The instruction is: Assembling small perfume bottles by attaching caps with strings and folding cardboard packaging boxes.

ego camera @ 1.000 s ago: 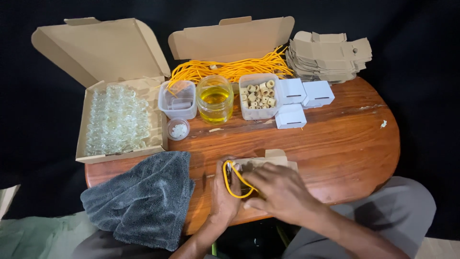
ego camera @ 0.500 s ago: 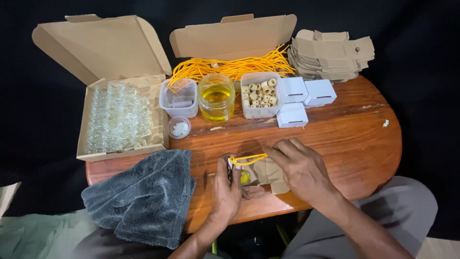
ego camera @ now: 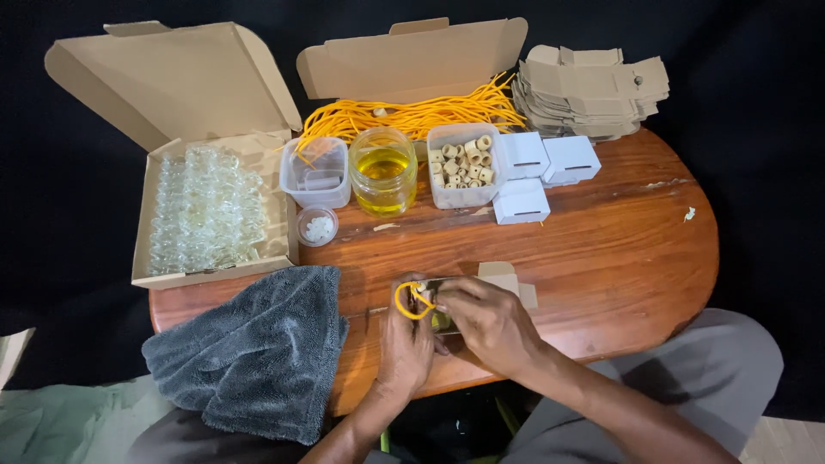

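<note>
My left hand (ego camera: 406,342) and my right hand (ego camera: 486,320) meet at the near edge of the round wooden table (ego camera: 619,249). Between them they hold a small glass bottle of yellow liquid (ego camera: 440,319), mostly hidden by fingers. A yellow cord loop (ego camera: 409,301) stands up from it, pinched by my right fingertips. A small flat brown cardboard box (ego camera: 507,278) lies just behind my right hand, partly covered by it.
A grey towel (ego camera: 249,348) hangs over the near left edge. Behind are an open carton of clear glass bottles (ego camera: 204,210), an oil jar (ego camera: 383,170), a tub of wooden beads (ego camera: 464,163), a small lidded cup (ego camera: 317,227), white boxes (ego camera: 522,201), yellow cords (ego camera: 412,113) and flat brown boxes (ego camera: 593,90).
My right hand has come back left from the brown box to the bottle. The cord loop now stands upright between both hands instead of lying across the bottle.
</note>
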